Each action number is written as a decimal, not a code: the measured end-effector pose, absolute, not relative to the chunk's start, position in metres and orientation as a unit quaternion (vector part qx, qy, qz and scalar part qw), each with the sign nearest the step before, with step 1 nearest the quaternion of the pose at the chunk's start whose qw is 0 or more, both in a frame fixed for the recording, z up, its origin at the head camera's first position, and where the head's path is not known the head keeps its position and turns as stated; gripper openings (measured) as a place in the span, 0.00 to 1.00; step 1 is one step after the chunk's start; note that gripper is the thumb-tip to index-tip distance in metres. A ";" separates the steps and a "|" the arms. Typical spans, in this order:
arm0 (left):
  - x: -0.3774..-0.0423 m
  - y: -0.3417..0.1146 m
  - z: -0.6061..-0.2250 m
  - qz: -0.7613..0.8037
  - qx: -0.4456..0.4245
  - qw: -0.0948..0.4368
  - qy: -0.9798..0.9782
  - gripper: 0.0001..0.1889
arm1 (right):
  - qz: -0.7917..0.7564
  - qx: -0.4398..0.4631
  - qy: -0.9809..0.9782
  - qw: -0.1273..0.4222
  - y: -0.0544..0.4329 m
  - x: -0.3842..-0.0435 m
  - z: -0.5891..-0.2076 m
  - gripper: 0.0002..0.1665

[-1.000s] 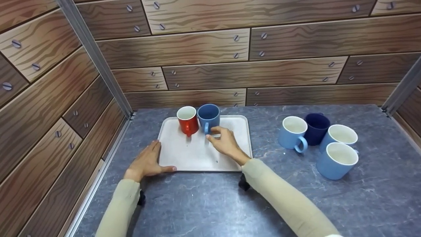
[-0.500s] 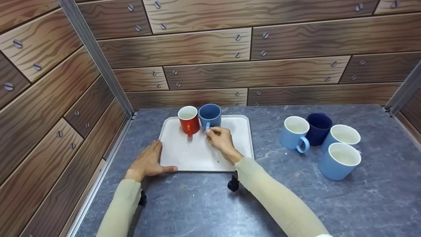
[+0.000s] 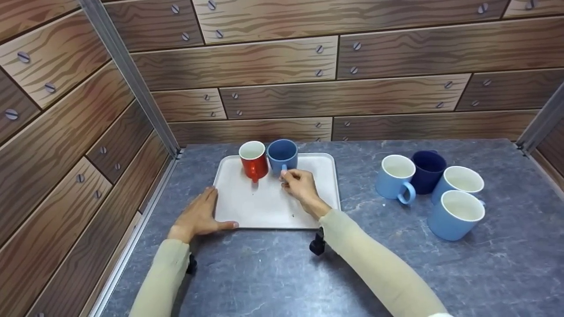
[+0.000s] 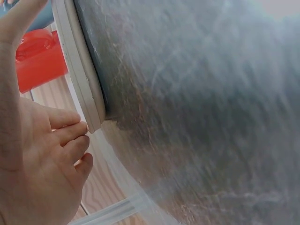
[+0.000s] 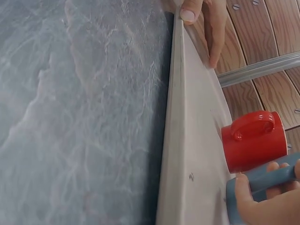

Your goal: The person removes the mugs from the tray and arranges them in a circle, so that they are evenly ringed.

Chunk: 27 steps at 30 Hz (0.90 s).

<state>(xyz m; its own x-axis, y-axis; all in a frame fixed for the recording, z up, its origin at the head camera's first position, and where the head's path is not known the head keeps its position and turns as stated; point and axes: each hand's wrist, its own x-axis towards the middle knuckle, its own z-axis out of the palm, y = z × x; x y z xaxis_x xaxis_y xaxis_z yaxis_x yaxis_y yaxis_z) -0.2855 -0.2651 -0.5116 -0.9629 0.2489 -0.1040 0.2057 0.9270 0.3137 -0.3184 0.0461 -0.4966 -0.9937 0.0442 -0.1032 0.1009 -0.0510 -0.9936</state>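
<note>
A white tray (image 3: pixel 246 207) lies on the table with a red mug (image 3: pixel 254 169) and a blue mug (image 3: pixel 282 154) side by side near its back edge. My right hand (image 3: pixel 302 189) pinches the handle of the blue mug between thumb and fingers; the right wrist view shows the thumb (image 5: pixel 243 193) against that handle. At the tray's front left corner rests my left hand (image 3: pixel 198 215), fingers extended along the left side and thumb at the front edge. In the left wrist view its fingertips (image 4: pixel 80 126) touch the tray rim.
To the right stands a group of mugs: a light blue one (image 3: pixel 392 180) with its handle facing front, a dark navy one (image 3: pixel 427 171), and two more light blue ones (image 3: pixel 454 220) close together. Wood-patterned walls (image 3: pixel 273 101) enclose the table at the back and sides.
My right thumb and fingers have come together on the blue mug's handle, and that handle has turned slightly to the right. My left hand stays at the tray corner.
</note>
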 end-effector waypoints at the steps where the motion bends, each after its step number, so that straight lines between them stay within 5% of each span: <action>1: -0.286 -0.265 -0.511 0.153 0.118 0.069 0.979 0.76 | -0.722 0.052 0.690 0.020 0.047 -0.318 -0.496 0.16; 27: -0.286 -0.266 -0.513 0.154 0.124 0.053 0.979 0.75 | -0.657 0.050 0.752 0.013 0.074 -0.307 -0.488 0.16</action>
<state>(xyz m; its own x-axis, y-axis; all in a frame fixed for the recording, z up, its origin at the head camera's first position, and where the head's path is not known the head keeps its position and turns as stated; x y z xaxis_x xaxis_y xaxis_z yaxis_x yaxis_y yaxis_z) -0.2859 -0.2661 -0.5131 -0.9639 0.2581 -0.0648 0.2257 0.9219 0.3150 -0.3072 0.0737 -0.4882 -0.9948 0.0578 -0.0843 0.0913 0.1328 -0.9869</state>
